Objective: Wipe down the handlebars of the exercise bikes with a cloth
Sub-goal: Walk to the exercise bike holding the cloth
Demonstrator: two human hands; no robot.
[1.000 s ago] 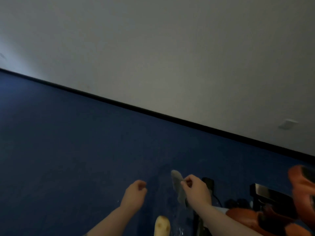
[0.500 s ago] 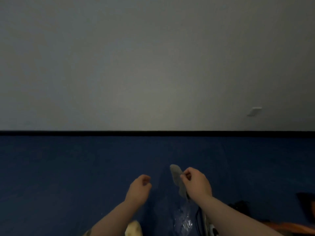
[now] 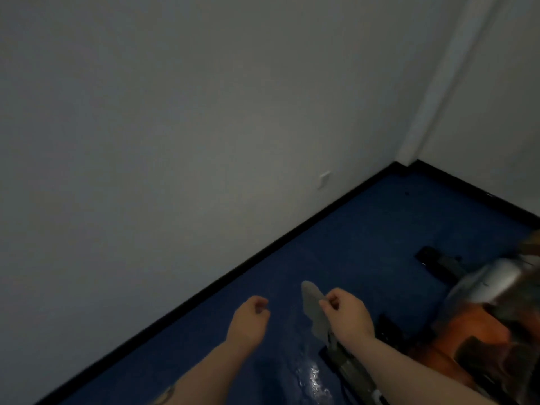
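My right hand (image 3: 346,315) is held out low in the view and pinches a small grey cloth (image 3: 314,309), which hangs down to its left. Beside it, a little to the left, my left hand (image 3: 249,320) is curled into a loose fist with nothing in it. An orange and silver exercise bike (image 3: 485,314) fills the lower right, blurred; its handlebars are not clearly visible. Both hands are apart from the bike.
A blue floor (image 3: 365,229) meets white walls (image 3: 175,141) at a black skirting (image 3: 263,252), with a room corner at the upper right. A black bike base bar (image 3: 432,260) lies on the floor. A glossy reflection (image 3: 314,378) shows below my hands.
The view has swung right and tilted, bringing the room corner and the bike into sight. My hands keep the same pose, the cloth still pinched in the right one.
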